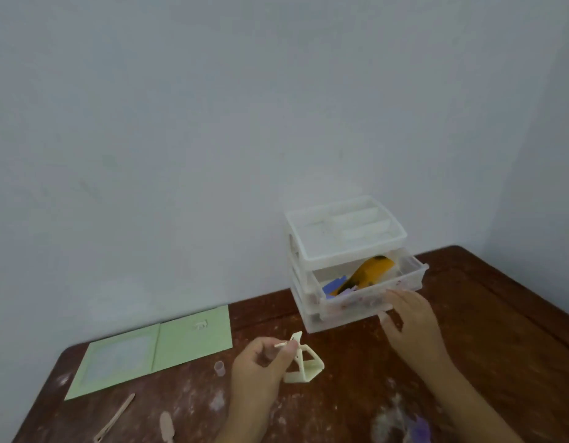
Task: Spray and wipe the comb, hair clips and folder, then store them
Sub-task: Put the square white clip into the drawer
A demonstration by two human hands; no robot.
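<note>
The left grip pinches a cream hair clip above the desk, while the right grip, fingers curled, holds the open drawer front near the far edge, the green folder lying left.

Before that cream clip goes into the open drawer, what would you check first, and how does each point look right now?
1. Drawer pulled out: ok.
2. Left hand grips the cream clip: ok.
3. Right hand at the drawer front, steadying it: cannot tell.
4. Room left beside the orange comb: cannot tell.
5. Clip wiped dry: cannot tell.
6. Green folder stored: not ok, lies open on the table.
</note>
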